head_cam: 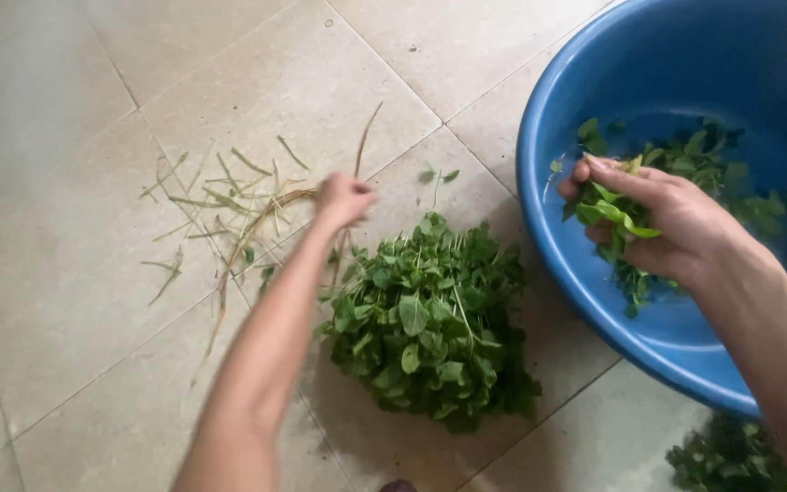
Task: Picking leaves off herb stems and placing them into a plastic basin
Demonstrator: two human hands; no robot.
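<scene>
On the tiled floor (66, 228), between the two arms, a heap of leafy green stalks (430, 319) is lying just beside the blue basin (612, 310), its right edge nearly touching the basin's wall. Left hand (342, 199) is reaching across the top of the heap with fingers curled shut; it is blurred, and a thin stem appears to be running through the fist, though the grip cannot be confirmed. Beyond that hand, bare stripped stems (229, 205) are lying scattered over several tiles, well apart from the basin. A small loose sprig (437, 175) is lying alone between the heap and the basin's rim.

Right hand (658, 223) is hanging inside the basin, fingers closed around a bunch of plucked green leaves (617, 214), with further leaves (712, 169) lying on the basin floor behind and beneath it. The right forearm is crossing over the basin's near rim, hiding part of it. Another dark clump of greens (730, 460) is showing at the bottom right corner, near the basin and partly cut off by the frame edge
</scene>
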